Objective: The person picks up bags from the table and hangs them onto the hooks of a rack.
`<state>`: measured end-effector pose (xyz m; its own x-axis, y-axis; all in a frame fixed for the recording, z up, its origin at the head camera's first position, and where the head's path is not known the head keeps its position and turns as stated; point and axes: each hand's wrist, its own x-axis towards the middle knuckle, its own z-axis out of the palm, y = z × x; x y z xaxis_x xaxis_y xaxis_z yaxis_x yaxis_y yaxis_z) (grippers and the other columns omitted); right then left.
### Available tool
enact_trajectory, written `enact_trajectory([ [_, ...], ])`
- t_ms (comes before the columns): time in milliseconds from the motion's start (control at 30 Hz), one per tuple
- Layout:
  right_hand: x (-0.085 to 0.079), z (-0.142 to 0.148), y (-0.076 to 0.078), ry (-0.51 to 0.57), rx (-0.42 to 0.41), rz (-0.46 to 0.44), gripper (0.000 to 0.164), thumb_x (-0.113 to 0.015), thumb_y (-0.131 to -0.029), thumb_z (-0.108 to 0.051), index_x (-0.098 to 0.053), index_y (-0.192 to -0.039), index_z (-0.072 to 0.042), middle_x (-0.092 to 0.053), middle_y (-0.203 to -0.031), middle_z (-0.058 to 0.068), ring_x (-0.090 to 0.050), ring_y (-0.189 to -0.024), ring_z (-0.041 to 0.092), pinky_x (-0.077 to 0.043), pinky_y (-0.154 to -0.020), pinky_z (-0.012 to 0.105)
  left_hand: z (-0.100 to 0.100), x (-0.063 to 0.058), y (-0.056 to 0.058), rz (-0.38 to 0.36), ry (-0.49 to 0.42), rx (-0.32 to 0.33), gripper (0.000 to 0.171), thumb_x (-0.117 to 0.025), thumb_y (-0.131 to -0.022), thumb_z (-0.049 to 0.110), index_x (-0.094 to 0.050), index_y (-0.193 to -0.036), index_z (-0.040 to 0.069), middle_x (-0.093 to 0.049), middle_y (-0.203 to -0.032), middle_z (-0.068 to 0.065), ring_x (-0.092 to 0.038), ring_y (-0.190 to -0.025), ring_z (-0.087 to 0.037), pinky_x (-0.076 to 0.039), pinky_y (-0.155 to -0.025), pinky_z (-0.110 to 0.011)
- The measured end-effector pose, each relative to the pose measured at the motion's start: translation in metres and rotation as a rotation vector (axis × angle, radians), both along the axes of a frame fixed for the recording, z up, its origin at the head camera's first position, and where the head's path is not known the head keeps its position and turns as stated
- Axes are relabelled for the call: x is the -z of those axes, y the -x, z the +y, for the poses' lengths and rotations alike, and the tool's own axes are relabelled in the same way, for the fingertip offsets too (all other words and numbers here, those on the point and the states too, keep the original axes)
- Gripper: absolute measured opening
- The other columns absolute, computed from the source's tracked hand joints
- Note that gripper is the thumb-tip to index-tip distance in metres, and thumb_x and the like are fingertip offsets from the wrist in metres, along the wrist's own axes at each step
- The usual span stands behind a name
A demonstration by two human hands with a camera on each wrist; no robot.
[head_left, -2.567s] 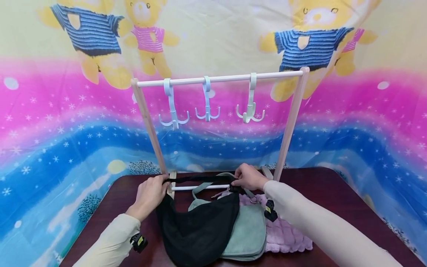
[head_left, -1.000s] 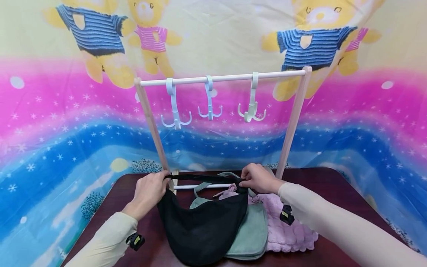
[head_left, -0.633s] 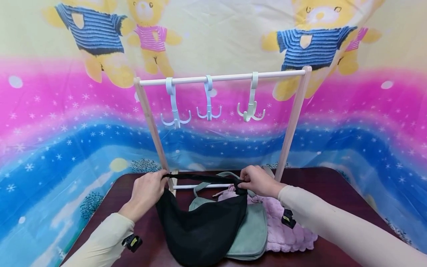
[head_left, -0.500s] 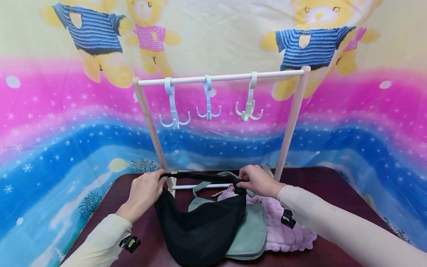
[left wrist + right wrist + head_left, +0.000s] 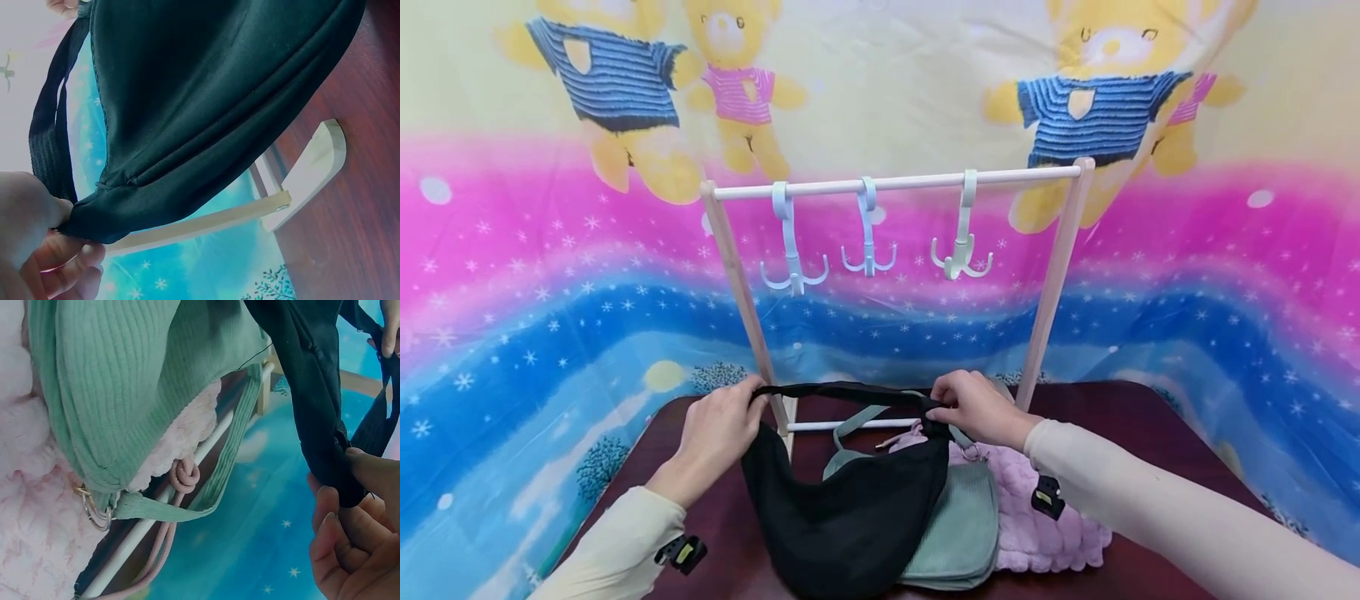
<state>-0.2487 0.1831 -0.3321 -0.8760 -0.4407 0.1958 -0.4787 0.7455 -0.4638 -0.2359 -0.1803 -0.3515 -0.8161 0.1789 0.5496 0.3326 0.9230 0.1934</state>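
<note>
A black shoulder bag hangs between my two hands, its strap stretched across behind the opening. My left hand pinches the left end where strap meets bag; the left wrist view shows thumb and fingers on the black cloth. My right hand grips the other end, and in the right wrist view its fingers curl round the gathered fabric. Behind and to the right lies a green corduroy bag, partly covered by the black one. A fluffy pink bag lies under the green bag.
A wooden rack stands at the back of the dark red table. From its top bar hang two pale blue hooks and a pale green hook. A printed cloth backdrop surrounds the table.
Over the longer span both hands have spread apart, drawing the strap wider. In the last half second the left hand shifts slightly left and the strap rises a little. The hooks stay on the bar.
</note>
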Motion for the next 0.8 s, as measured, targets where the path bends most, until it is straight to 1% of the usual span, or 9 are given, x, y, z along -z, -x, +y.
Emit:
enact_trajectory([
  [233,-0.004,-0.003,-0.003,0.004,-0.007,0.007,0.007,-0.074,-0.093,-0.022,-0.072,-0.096,-0.016,-0.076,-0.087,-0.004,-0.066,-0.075,0.004,-0.053,-0.067,0.028,-0.003,-0.005,-0.004,0.005,-0.003,-0.005,0.008,-0.068,-0.096,0.016,-0.069,-0.102,0.012,-0.063,-0.065,-0.002,-0.046,-0.049,-0.012,-0.033,-0.045,-0.03],
  [367,-0.009,-0.005,-0.005,0.013,-0.008,0.006,0.007,-0.074,-0.093,-0.022,-0.072,-0.095,-0.016,-0.075,-0.086,-0.004,-0.065,-0.074,0.004,-0.053,-0.067,0.028,-0.004,-0.009,-0.005,0.013,-0.013,-0.005,0.01,-0.067,-0.096,0.016,-0.069,-0.104,0.01,-0.065,-0.067,-0.004,-0.045,-0.049,-0.013,-0.032,-0.045,-0.03],
  [567,-0.013,-0.007,-0.01,0.042,-0.002,0.032,0.008,-0.074,-0.093,-0.022,-0.073,-0.098,-0.015,-0.076,-0.089,-0.003,-0.069,-0.08,0.006,-0.056,-0.072,0.031,-0.004,-0.018,-0.007,0.02,-0.033,-0.009,0.009,-0.066,-0.097,0.016,-0.069,-0.103,0.01,-0.067,-0.07,-0.007,-0.044,-0.049,-0.014,-0.03,-0.045,-0.031],
  [667,-0.013,-0.008,-0.012,0.052,0.006,0.031,0.009,-0.074,-0.093,-0.022,-0.073,-0.099,-0.015,-0.075,-0.09,-0.003,-0.069,-0.082,0.007,-0.057,-0.075,0.032,-0.003,-0.021,-0.008,0.013,-0.042,-0.011,0.009,-0.065,-0.097,0.016,-0.069,-0.103,0.01,-0.068,-0.071,-0.007,-0.044,-0.049,-0.014,-0.03,-0.045,-0.031],
  [800,-0.013,-0.008,-0.013,0.063,0.011,0.031,0.01,-0.074,-0.093,-0.022,-0.073,-0.1,-0.014,-0.076,-0.092,-0.002,-0.07,-0.084,0.009,-0.057,-0.076,0.033,-0.002,-0.024,-0.009,0.022,-0.05,-0.003,0.009,-0.064,-0.098,0.016,-0.068,-0.103,0.01,-0.068,-0.072,-0.007,-0.045,-0.05,-0.015,-0.03,-0.045,-0.031],
])
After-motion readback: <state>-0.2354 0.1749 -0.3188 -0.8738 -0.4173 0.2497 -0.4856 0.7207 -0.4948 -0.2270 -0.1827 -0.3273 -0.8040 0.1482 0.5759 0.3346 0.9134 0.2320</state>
